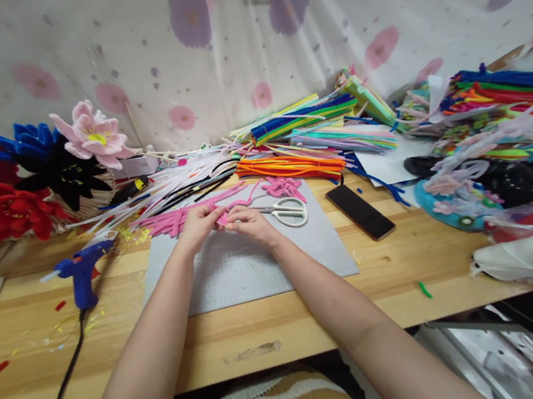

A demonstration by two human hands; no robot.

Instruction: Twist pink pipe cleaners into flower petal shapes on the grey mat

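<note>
Over the upper part of the grey cutting mat (247, 270), my left hand (201, 226) and my right hand (251, 222) meet with fingertips pinched together. Between them is a small bent piece of pink pipe cleaner (222, 220), gripped from both sides; its exact shape is partly hidden by my fingers. Just right of my right hand lie scissors (291, 212) with pale handles, their blades pointing toward that hand. Loose pink pipe cleaners (163, 222) lie left of and behind my left hand. Looped pink pipe cleaner petals (283, 187) rest behind the scissors.
A blue glue gun (83, 272) stands at left, its cord running off the front edge. Pipe cleaner flowers (52, 159) fill the back left. Orange pipe cleaners (292, 166) and other bundles line the back. A phone (360, 211) lies right of the mat, a white roll (526, 257) farther right.
</note>
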